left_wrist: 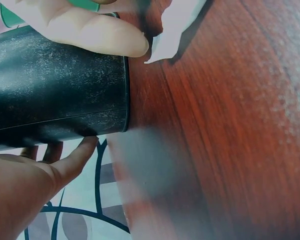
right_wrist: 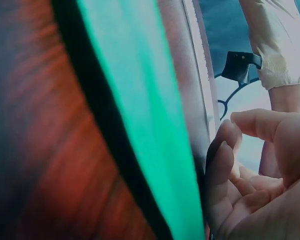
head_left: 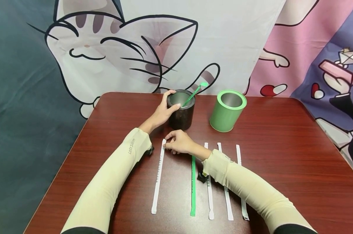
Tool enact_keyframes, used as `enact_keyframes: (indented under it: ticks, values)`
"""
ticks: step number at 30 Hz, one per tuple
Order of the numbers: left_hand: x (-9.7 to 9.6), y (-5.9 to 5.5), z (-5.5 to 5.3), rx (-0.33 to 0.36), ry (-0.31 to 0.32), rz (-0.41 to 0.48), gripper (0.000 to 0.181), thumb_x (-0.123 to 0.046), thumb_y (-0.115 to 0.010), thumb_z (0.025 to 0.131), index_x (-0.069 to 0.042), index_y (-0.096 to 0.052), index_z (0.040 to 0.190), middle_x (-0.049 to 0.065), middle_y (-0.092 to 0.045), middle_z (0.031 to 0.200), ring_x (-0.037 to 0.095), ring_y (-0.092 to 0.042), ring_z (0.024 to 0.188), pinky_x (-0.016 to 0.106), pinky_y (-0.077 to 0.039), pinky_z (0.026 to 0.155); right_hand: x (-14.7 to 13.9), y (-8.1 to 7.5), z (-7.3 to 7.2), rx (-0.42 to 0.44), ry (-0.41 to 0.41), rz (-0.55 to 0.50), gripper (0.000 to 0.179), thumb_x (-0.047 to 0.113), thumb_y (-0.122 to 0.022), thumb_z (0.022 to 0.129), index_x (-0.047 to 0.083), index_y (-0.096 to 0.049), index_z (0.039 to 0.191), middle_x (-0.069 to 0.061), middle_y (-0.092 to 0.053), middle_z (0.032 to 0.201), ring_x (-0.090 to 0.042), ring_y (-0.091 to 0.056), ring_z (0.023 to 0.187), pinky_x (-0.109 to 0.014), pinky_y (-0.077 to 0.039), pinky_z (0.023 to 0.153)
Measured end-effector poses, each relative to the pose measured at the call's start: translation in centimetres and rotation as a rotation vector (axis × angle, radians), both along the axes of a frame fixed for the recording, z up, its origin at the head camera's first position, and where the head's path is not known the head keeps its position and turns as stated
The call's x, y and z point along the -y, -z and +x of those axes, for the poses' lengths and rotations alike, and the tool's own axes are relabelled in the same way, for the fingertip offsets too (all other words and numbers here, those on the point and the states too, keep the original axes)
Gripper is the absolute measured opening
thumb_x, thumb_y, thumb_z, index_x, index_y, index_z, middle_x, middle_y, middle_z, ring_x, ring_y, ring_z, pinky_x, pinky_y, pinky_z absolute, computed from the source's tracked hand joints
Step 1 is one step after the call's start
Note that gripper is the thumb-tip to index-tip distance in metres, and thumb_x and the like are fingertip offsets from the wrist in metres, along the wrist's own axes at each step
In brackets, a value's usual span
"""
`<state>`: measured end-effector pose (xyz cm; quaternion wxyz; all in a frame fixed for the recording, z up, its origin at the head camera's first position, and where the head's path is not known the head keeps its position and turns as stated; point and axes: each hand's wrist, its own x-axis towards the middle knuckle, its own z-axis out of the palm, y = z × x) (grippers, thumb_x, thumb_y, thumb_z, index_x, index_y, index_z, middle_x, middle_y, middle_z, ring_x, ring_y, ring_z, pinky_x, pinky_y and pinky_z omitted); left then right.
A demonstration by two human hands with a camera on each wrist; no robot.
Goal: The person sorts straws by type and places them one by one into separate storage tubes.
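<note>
A black can [head_left: 180,118] stands upright near the back of the table. My left hand [head_left: 164,109] grips it at the rim, thumb on the near side, fingers round the far-left side. A green paper-wrapped straw [head_left: 194,94] leans out of its mouth. In front of the can, my right hand [head_left: 180,142] pinches at the far end of a white paper-wrapped straw [head_left: 158,182], the leftmost in the row. The left wrist view shows that straw's tip [left_wrist: 172,37] close by my left thumb [left_wrist: 105,35]. Another green straw [head_left: 193,188] lies under my right wrist.
A green can [head_left: 227,112] stands right of the black one. Three more white straws lie to the right, one [head_left: 210,201] beside the green straw, then another [head_left: 227,201] and a last one [head_left: 244,208], partly under my right sleeve. A cat-print cloth [head_left: 238,39] hangs behind the table [head_left: 281,136].
</note>
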<state>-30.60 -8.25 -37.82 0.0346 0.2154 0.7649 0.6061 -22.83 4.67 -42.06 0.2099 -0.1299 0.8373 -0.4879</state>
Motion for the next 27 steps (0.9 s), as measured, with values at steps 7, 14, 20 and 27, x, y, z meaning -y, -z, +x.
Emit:
enact_keyframes:
  ticks: [7,14,20,27]
  values:
    - [0.0,-0.9,0.7,0.007,0.005,0.001,0.059,-0.024,-0.057,0.090,-0.013,-0.025,0.138,0.011,-0.037,0.137,0.025,-0.048,0.109,0.036,-0.036,0.092,0.2,0.1,0.0,0.009,0.014,-0.003,0.029,0.012,-0.070,0.077,0.002,-0.061,0.103,-0.012,-0.065,0.066,-0.019,-0.060,0.045,-0.028,-0.046,0.041]
    - [0.1,1.3,-0.9,-0.011,-0.014,-0.001,0.057,-0.030,-0.057,0.090,-0.028,-0.026,0.137,0.004,-0.038,0.136,0.020,-0.049,0.109,0.036,-0.036,0.093,0.3,0.3,-0.2,0.004,0.006,0.029,0.025,0.014,-0.070,0.078,0.003,-0.063,0.100,-0.009,-0.065,0.064,-0.016,-0.058,0.043,-0.029,-0.046,0.041]
    - [0.1,-0.5,0.4,0.000,-0.002,-0.030,0.059,-0.028,-0.057,0.090,-0.020,-0.025,0.139,0.009,-0.038,0.137,0.022,-0.048,0.111,0.037,-0.034,0.094,0.2,0.3,-0.2,-0.004,0.004,0.044,0.015,0.013,-0.069,0.078,0.006,-0.064,0.090,-0.008,-0.065,0.063,-0.015,-0.057,0.042,-0.027,-0.045,0.041]
    - [0.1,-1.2,0.9,0.001,-0.001,-0.037,0.059,-0.026,-0.056,0.090,-0.017,-0.025,0.139,0.010,-0.039,0.135,0.022,-0.048,0.110,0.037,-0.034,0.094,0.3,0.2,-0.2,-0.018,-0.017,0.061,0.015,0.013,-0.072,0.076,0.006,-0.064,0.086,-0.009,-0.064,0.061,-0.016,-0.057,0.042,-0.026,-0.044,0.040]
